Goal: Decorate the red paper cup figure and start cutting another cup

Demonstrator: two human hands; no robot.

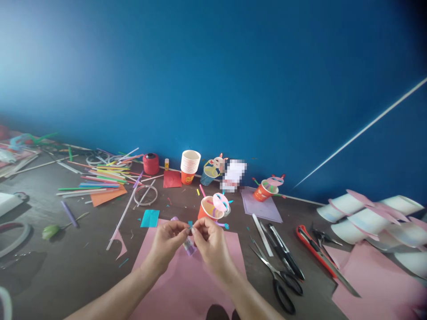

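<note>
I am holding my left hand (168,238) and my right hand (208,238) together over the pink sheet (180,284); the fingertips of both are pinching a tiny teal scrap (190,224) between them, so both hands are grasping it; below my fingers a small pale purple piece (189,246) is showing, and I cannot tell whether either hand is gripping it or whether it is lying on the sheet.

Just beyond my hands an orange paper cup (208,210) is lying tilted, with a pink disc (220,202) standing at its mouth; a teal paper square (150,218) is lying to the left of the pink sheet; farther back a stack of paper cups (190,165) is standing near the blue wall (233,80), with a red spool (151,163) to its left and a red paper square (172,179) between them, a little nearer to me.

To my right, scissors (276,275) are lying on the dark table (60,271), with a red utility knife (320,255) further right, well apart from my hands; at the far left a heap of coloured straws (103,175) is spreading across the table beside an orange sheet (107,195); at the far right, white paper cones (367,220) are lying in a pile.
</note>
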